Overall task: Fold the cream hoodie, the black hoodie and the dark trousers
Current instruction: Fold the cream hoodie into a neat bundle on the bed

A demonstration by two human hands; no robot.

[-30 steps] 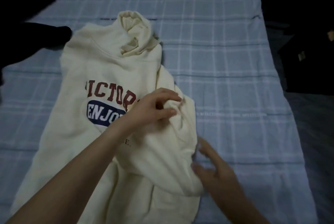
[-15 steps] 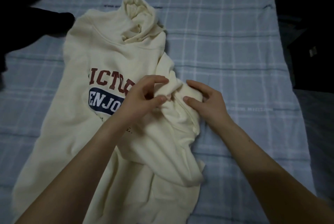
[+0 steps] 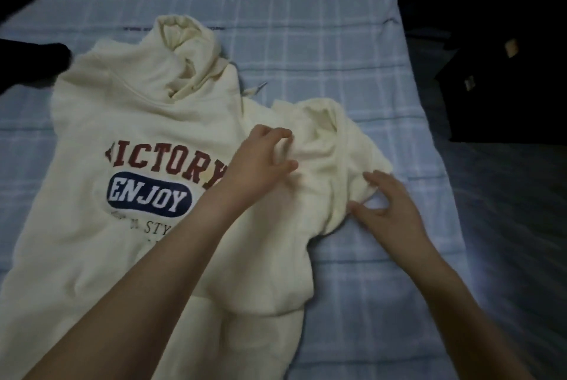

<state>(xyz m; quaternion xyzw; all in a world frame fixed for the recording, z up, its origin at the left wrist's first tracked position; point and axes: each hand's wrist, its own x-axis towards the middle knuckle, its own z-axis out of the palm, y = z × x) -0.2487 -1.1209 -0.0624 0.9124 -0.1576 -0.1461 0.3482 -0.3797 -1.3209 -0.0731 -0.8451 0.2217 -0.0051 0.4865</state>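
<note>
Cream hoodie point(image 3: 138, 122) is laid print-up on plaid sheet point(image 3: 306, 42). Its bunched sleeve point(image 3: 325, 140), at 3 o'clock, is pinched by left hand point(image 3: 260, 161); its 5 o'clock edge is touched by right hand point(image 3: 392, 208), fingers spread.

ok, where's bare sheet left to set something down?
Free: checked sheet right of the bunched sleeve to the bed's right edge, and the strip beyond the hood. Crowded: the cream hoodie covers the left and middle, a black garment lies far left, left hand and right hand are on the sleeve.
</note>
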